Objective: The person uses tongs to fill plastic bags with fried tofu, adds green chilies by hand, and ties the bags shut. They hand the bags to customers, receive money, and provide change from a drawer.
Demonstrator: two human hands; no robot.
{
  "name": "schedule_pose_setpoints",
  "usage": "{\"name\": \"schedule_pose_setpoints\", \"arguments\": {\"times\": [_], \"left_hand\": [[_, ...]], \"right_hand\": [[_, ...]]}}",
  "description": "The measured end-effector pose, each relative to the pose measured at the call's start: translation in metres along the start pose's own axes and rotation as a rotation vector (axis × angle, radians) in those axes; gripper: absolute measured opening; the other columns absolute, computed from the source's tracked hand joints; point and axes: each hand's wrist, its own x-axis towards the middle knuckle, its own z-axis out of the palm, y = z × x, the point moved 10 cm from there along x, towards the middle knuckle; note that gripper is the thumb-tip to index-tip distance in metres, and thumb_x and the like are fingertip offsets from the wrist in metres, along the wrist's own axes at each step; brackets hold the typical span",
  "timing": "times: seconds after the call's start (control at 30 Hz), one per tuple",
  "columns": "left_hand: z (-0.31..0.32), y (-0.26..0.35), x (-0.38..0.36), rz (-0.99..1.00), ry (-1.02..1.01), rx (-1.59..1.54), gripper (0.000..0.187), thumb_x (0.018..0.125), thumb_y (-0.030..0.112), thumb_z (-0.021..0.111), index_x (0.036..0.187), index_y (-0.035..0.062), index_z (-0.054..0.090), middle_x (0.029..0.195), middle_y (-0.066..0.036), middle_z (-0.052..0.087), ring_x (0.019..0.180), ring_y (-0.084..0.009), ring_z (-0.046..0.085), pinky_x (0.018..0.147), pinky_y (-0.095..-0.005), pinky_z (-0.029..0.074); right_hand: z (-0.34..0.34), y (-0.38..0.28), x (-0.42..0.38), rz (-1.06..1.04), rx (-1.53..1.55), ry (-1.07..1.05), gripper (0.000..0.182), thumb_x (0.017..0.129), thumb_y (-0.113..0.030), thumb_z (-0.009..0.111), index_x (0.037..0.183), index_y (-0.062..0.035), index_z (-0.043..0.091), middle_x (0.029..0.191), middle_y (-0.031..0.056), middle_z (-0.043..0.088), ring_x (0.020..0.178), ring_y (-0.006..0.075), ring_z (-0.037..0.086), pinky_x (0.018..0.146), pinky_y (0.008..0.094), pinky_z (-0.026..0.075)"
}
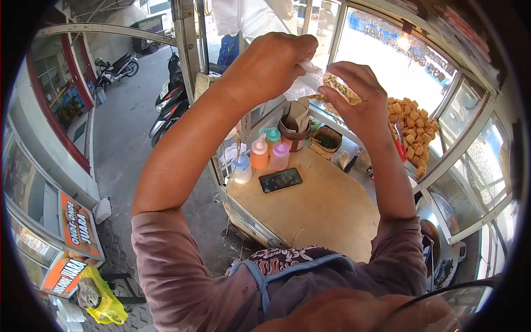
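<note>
Raised in front of me, my left hand (276,65) is closed with thumb and fingers pinched on a thin clear plastic bag (306,82). The bag hangs crumpled between my two hands. Close to its right side is my right hand (358,95), thumb and fingers apart with a gap between them. Below the hands, a wooden counter (326,221) holds a black phone (280,180) and several squeeze bottles, among them an orange one (259,154) and one with a purple cap (280,157).
Fried tofu cubes (412,130) are heaped behind the glass at right. A brown container (293,133) with folded paper and a small basket (325,141) stand at the counter's back. Window frames enclose the stall; motorcycles (166,102) are parked outside, left. A yellow bag (105,299) hangs lower left.
</note>
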Motion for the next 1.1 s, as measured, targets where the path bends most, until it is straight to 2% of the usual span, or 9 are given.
{"name": "schedule_pose_setpoints", "arguments": {"times": [0.1, 0.23, 0.27, 0.4, 0.57, 0.67, 0.87, 1.0, 1.1], "left_hand": [[0.0, 0.002, 0.002, -0.033, -0.024, -0.052, 0.022, 0.072, 0.003, 0.071, 0.085, 0.0021, 0.053, 0.075, -0.016, 0.062, 0.073, -0.0339, 0.062, 0.064, -0.037, 0.048], [0.003, 0.003, 0.001, -0.067, -0.057, -0.086, 0.021, 0.072, 0.001, 0.07, 0.086, 0.002, 0.055, 0.077, -0.016, 0.062, 0.074, -0.0331, 0.063, 0.065, -0.0367, 0.049], [0.005, 0.001, -0.001, -0.081, -0.07, -0.087, 0.021, 0.072, 0.0, 0.07, 0.086, 0.002, 0.055, 0.077, -0.016, 0.063, 0.075, -0.033, 0.063, 0.065, -0.0368, 0.049], [0.016, -0.007, -0.015, -0.059, -0.08, 0.016, 0.02, 0.072, -0.001, 0.068, 0.088, 0.0027, 0.055, 0.08, -0.014, 0.063, 0.076, -0.0333, 0.063, 0.067, -0.038, 0.049], [0.021, -0.021, -0.031, -0.11, -0.09, 0.122, 0.023, 0.073, -0.001, 0.068, 0.091, 0.0038, 0.056, 0.084, -0.012, 0.063, 0.079, -0.0324, 0.062, 0.07, -0.0384, 0.05], [0.021, -0.021, -0.036, -0.104, -0.143, 0.051, 0.032, 0.07, 0.006, 0.074, 0.099, 0.0059, 0.059, 0.093, -0.013, 0.063, 0.091, -0.0314, 0.061, 0.078, -0.0385, 0.05], [0.017, -0.001, -0.033, 0.011, -0.041, 0.124, 0.064, 0.059, 0.028, 0.085, 0.114, 0.0087, 0.06, 0.116, -0.012, 0.059, 0.108, -0.0329, 0.053, 0.093, -0.042, 0.045], [0.012, 0.022, -0.021, 0.105, -0.032, 0.014, 0.062, 0.059, 0.029, 0.085, 0.112, 0.0083, 0.061, 0.117, -0.011, 0.058, 0.112, -0.031, 0.052, 0.099, -0.0455, 0.04], [0.018, 0.039, -0.018, 0.189, -0.073, 0.181, 0.053, 0.06, 0.022, 0.081, 0.108, 0.0074, 0.063, 0.114, -0.011, 0.058, 0.112, -0.0297, 0.052, 0.101, -0.0473, 0.039]], "right_hand": [[0.01, 0.007, 0.003, -0.015, 0.051, -0.001, 0.023, 0.074, -0.013, 0.076, 0.094, -0.0043, 0.07, 0.095, 0.0091, 0.067, 0.091, 0.0259, 0.061, 0.078, 0.0354, 0.05], [0.018, 0.034, 0.002, 0.155, 0.362, -0.008, 0.009, 0.077, -0.005, 0.073, 0.084, -0.0025, 0.07, 0.083, 0.0071, 0.068, 0.073, 0.0152, 0.061, 0.068, 0.0276, 0.05], [0.023, 0.039, 0.001, 0.197, 0.429, -0.036, 0.005, 0.077, -0.004, 0.073, 0.082, -0.0022, 0.07, 0.078, 0.0035, 0.067, 0.066, 0.0088, 0.057, 0.064, 0.0237, 0.048], [0.039, 0.056, -0.01, 0.335, 0.532, -0.177, 0.008, 0.077, -0.005, 0.074, 0.075, -0.0029, 0.067, 0.072, -0.0017, 0.062, 0.066, 0.0047, 0.053, 0.062, 0.021, 0.044], [0.063, 0.083, -0.024, 0.454, 0.764, -0.216, 0.005, 0.081, -0.004, 0.07, 0.079, -0.0029, 0.066, 0.07, -0.0014, 0.061, 0.065, 0.0048, 0.054, 0.06, 0.0198, 0.044], [0.063, 0.086, -0.026, 0.538, 0.822, -0.198, 0.003, 0.084, -0.003, 0.066, 0.081, -0.002, 0.066, 0.069, -0.0009, 0.061, 0.063, 0.0047, 0.055, 0.057, 0.0191, 0.044], [0.058, 0.075, -0.024, 0.55, 0.802, -0.238, 0.005, 0.086, -0.003, 0.063, 0.085, 0.0007, 0.066, 0.068, 0.0001, 0.06, 0.059, 0.005, 0.055, 0.053, 0.0203, 0.046], [0.052, 0.078, -0.025, 0.589, 0.843, -0.203, 0.007, 0.087, -0.005, 0.063, 0.085, 0.0011, 0.066, 0.071, -0.0001, 0.061, 0.06, 0.0051, 0.055, 0.055, 0.0211, 0.047], [0.031, 0.056, -0.032, 0.38, 0.759, -0.093, 0.009, 0.086, -0.009, 0.065, 0.085, -0.0001, 0.066, 0.075, 0.0012, 0.063, 0.061, 0.0046, 0.056, 0.056, 0.0218, 0.047]]}}
